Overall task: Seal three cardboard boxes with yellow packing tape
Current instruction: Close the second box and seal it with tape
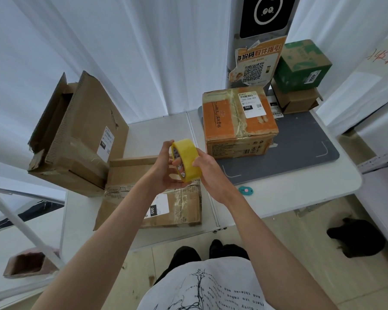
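Note:
A roll of yellow packing tape (187, 158) is held up above the table between both hands. My left hand (166, 166) grips it from the left, fingers curled through its core. My right hand (208, 168) pinches its right rim. Beneath them lies a flat brown cardboard box (177, 206) with a white label and one flap standing up. A tall brown box (81, 135) with open top flaps stands at the left. An orange and brown box (238, 121) sits at the right on a grey mat.
A small teal cutter (245, 190) lies on the white table (300, 186) near its front edge. A green box (302, 66) is stacked on a brown one at the back right beside a kiosk post (255, 59). A black bag (356, 238) lies on the floor.

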